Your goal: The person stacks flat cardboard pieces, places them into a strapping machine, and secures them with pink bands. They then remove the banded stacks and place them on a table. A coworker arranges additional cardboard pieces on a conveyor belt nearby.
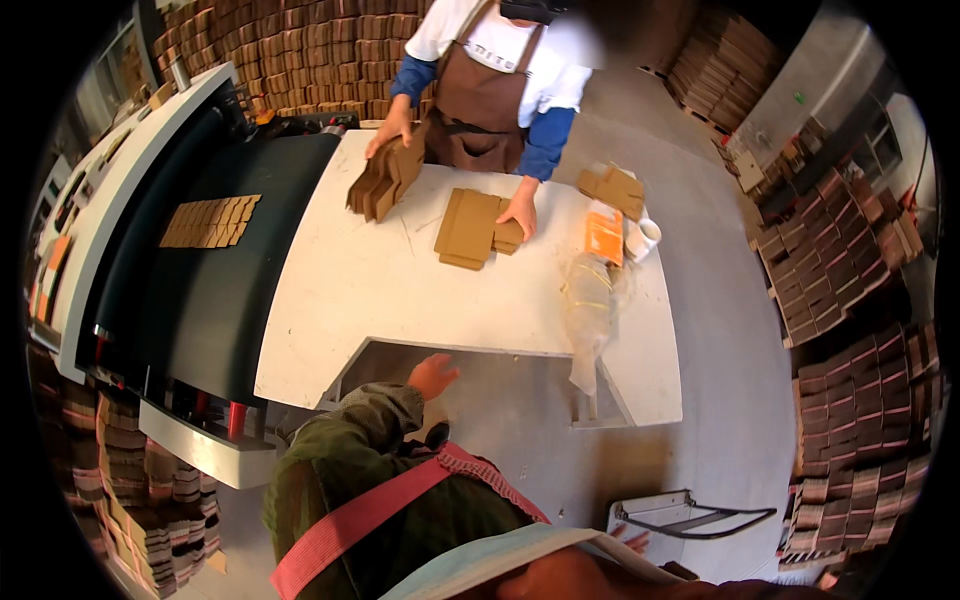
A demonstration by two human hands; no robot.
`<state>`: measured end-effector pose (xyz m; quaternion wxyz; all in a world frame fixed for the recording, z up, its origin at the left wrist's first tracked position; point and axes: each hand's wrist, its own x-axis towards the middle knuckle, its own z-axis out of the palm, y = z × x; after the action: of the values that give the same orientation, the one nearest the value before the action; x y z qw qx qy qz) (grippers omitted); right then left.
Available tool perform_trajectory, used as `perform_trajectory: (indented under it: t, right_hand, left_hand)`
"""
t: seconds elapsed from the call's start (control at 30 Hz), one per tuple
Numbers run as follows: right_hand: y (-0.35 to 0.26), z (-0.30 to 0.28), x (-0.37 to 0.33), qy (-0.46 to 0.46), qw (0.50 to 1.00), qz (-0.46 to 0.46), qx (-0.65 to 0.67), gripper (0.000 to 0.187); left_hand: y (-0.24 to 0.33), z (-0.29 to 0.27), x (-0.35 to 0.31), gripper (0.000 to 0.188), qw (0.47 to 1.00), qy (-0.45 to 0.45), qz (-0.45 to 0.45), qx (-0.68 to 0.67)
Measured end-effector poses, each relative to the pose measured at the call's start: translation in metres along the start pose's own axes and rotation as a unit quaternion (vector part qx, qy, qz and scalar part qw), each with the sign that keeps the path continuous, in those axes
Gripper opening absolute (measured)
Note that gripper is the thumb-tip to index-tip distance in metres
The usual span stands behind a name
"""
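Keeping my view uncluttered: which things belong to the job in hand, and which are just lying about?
Likely the job:
cardboard stack in a co-worker's hand
flat cardboard at the other hand
cardboard pieces on the dark belt

Apparently lying about:
clear plastic bag
white roll
orange packet

Ahead: table (420,300). Left of it: belt (215,300), blanks (212,222) on top. On table: cartons (465,230) far side; bag (588,300), roll (646,235) right. Behind and far right: stacks (320,60). On floor (710,290), lower right: maybe a chair (690,520).
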<state>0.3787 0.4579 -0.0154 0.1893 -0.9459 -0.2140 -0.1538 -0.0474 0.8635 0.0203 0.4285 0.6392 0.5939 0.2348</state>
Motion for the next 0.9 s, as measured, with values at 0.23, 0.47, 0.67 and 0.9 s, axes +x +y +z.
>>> perform_trajectory:
  t: [0.23,0.47,0.67,0.9]
  right_hand:
    - [-0.292,0.043,-0.021,-0.297,0.908,-0.19,0.225,0.063]
    - [-0.407,0.097,-0.001,-0.359,0.819,-0.341,0.291,0.052]
    - [-0.488,0.141,0.027,-0.416,0.74,-0.422,0.319,0.048]
    - [-0.539,0.163,0.069,-0.409,0.712,-0.48,0.308,0.046]
  left_hand:
    - [-0.039,-0.066,0.029,0.048,0.979,0.185,-0.025,0.077]
    - [-0.071,-0.108,0.035,0.051,0.953,0.131,-0.112,0.25]
    - [-0.069,-0.117,0.007,0.054,0.896,0.107,-0.171,0.396]
    - [-0.021,-0.13,0.018,0.057,0.957,0.133,-0.16,0.203]
